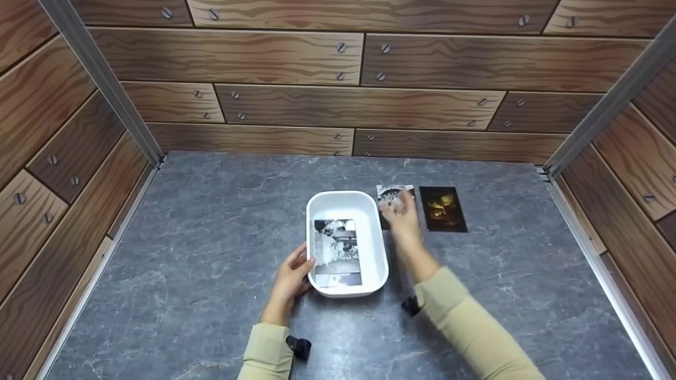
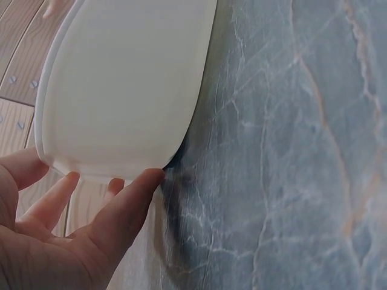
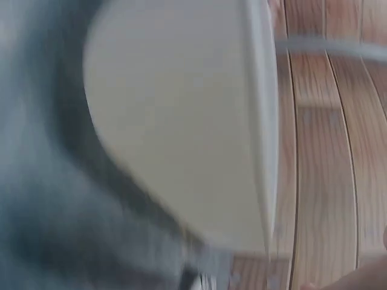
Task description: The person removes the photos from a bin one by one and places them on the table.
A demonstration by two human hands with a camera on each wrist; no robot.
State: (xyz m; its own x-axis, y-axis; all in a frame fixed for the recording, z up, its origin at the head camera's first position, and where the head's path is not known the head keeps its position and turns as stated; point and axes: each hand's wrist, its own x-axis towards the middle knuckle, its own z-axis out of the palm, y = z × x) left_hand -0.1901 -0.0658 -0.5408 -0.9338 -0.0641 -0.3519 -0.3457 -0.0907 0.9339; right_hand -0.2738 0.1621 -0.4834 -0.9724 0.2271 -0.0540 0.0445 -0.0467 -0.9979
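Observation:
A white rectangular tub (image 1: pixel 374 253) with rounded corners stands mid-table. Inside it lie black-and-white picture prints (image 1: pixel 336 253), seemingly overlapping, toward its left side. My left hand (image 1: pixel 291 274) holds the tub by its near left side, thumb at the rim and fingertips against the outer wall (image 2: pixel 127 90). My right hand (image 1: pixel 404 219), blurred, hovers past the tub's right rim with fingers spread and nothing seen in them. It partly covers a black-and-white print (image 1: pixel 388 192) on the table. To the right of that print lies a dark print with golden shapes (image 1: pixel 443 209).
Grey marbled tabletop (image 1: pixel 211 237) surrounds the tub. Wood-patterned panels (image 1: pixel 296 105) wall in the back and both sides, with metal posts (image 1: pixel 113 79) at the corners. Black wrist straps (image 1: pixel 300 348) show at both sleeves.

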